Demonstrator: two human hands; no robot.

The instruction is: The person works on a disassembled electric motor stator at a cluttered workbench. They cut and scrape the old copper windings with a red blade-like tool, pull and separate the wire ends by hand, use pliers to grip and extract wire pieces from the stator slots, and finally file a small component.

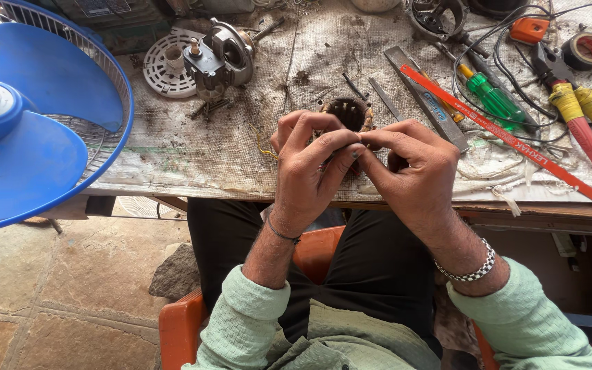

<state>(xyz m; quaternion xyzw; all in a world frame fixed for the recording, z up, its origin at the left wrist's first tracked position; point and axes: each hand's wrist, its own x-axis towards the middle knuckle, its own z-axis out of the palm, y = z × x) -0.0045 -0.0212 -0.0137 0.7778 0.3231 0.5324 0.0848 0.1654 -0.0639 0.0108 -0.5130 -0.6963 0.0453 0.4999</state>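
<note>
My left hand (305, 164) and my right hand (416, 171) are held together above the workbench's front edge. Their fingertips pinch at one spot over a round motor stator (346, 113) with copper windings, which sits mostly hidden behind my fingers. Both hands grip it. Thin yellow wires (262, 145) trail out to the left of my left hand. What exactly is pinched between the fingertips is too small to tell.
A blue fan blade with its grille (32, 116) stands at the left. On the dirty bench (193, 157) lie a motor housing (217, 58), a white round cover (166, 65), a green screwdriver (495, 99), red-and-yellow pliers (584, 123), a red strip (508, 144), a metal file (423, 96) and tape (587, 49).
</note>
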